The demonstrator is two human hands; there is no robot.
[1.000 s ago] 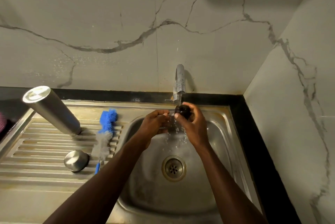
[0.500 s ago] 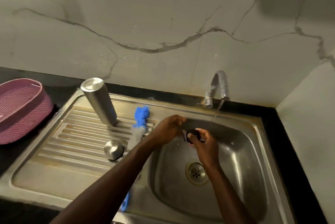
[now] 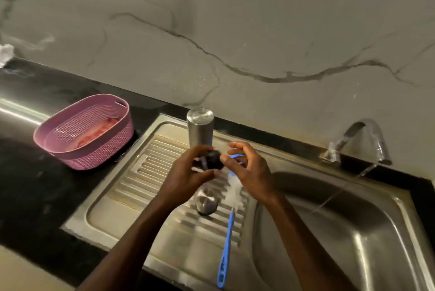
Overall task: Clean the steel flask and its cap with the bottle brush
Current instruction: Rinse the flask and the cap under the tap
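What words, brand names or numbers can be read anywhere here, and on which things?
None can be read.
Steel flask: plain metal, no marking visible.
Bottle brush: the blue handle has a darker patch near its end, too small and blurred to read.
Pink basket: only a woven pattern, no label.
Dark stopper, held between the left hand and right hand: no text visible.
Tap: no marking visible.

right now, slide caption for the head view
Both hands hold a dark cap over the drainboard; tap running.
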